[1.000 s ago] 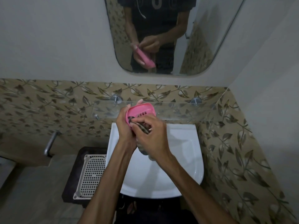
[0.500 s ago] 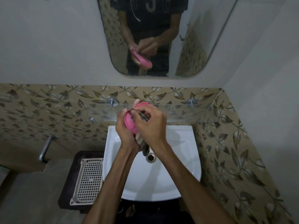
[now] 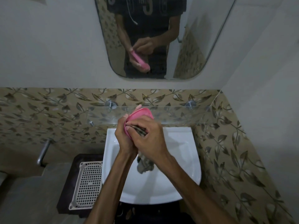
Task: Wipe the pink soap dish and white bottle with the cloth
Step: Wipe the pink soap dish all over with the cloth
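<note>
I hold the pink soap dish (image 3: 139,114) tilted on edge above the white sink, in front of the glass shelf. My left hand (image 3: 123,136) grips it from the left and behind. My right hand (image 3: 149,136) presses a dark patterned cloth (image 3: 140,131) against the dish's inner face, and the cloth's loose end (image 3: 144,164) hangs below my wrist over the basin. Most of the dish's inside is hidden by my fingers. The white bottle is not in view.
A white sink (image 3: 182,152) sits below my hands, with a glass shelf (image 3: 178,114) on two metal mounts behind. A mirror (image 3: 186,46) above reflects the person and the dish. A white perforated tray (image 3: 87,183) rests on a dark stand at left, near a metal pipe (image 3: 42,152).
The dish has turned more on edge. My right hand slid across and down the dish with the cloth, and the cloth's end now hangs lower over the basin.
</note>
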Action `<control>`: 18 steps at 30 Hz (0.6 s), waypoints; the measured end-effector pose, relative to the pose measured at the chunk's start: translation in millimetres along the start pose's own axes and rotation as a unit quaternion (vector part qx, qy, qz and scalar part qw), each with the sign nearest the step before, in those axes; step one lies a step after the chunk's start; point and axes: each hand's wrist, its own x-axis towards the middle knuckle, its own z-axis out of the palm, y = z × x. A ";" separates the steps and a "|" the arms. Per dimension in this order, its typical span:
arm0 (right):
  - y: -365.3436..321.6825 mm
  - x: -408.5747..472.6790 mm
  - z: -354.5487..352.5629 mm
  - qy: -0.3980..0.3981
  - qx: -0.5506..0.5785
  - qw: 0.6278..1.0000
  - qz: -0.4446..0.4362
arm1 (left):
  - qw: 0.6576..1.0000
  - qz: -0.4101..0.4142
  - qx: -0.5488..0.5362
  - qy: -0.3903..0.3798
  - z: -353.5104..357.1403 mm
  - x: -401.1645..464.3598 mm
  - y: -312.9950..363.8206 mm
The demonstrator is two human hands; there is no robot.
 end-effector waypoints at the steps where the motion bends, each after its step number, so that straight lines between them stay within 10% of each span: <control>1: 1.4 1.2 0.5 -0.002 -0.015 1.000 -0.023 | 1.000 -0.001 -0.008 -0.001 0.7 -0.4 -0.3; 7: 12.8 20.6 3.3 0.070 -0.129 0.989 -0.018 | 0.999 0.048 0.022 -0.004 -2.7 1.0 -0.7; 12: 36.0 27.6 -8.8 0.082 -0.095 0.980 0.152 | 0.996 0.055 0.075 -0.004 -8.7 -1.5 -2.4; 18: 16.7 8.1 9.7 0.043 -0.021 0.998 0.039 | 0.999 0.037 0.035 0.001 -7.7 3.0 1.1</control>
